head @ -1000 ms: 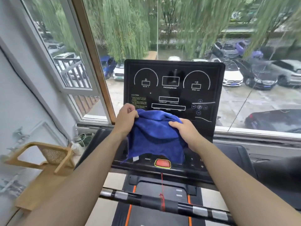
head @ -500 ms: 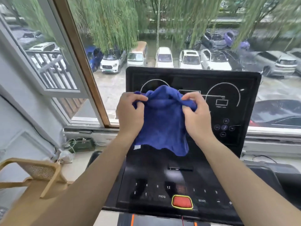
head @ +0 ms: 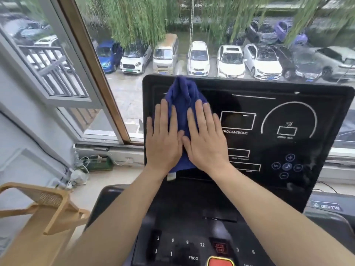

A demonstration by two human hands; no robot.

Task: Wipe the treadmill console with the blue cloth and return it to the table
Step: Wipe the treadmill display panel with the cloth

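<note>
Pressed flat with both palms, fingers spread: left hand (head: pixel 163 139) and right hand (head: pixel 206 139) side by side on the blue cloth (head: pixel 182 100), pinned against the upper left of the console (head: pixel 269 104), probably to spread wiping pressure evenly. Table not seen.

Left hand (head: pixel 163 140), right hand (head: pixel 204 140): flat, fingers spread, thumbs touching.

1. soft, even daylight enters through the window (head: pixel 134 54) ahead.
2. pale reflections sheen the glossy black console (head: pixel 269 169).
3. wide-angle bending at the edges; trees (head: pixel 134 14) smeared by blur.
</note>
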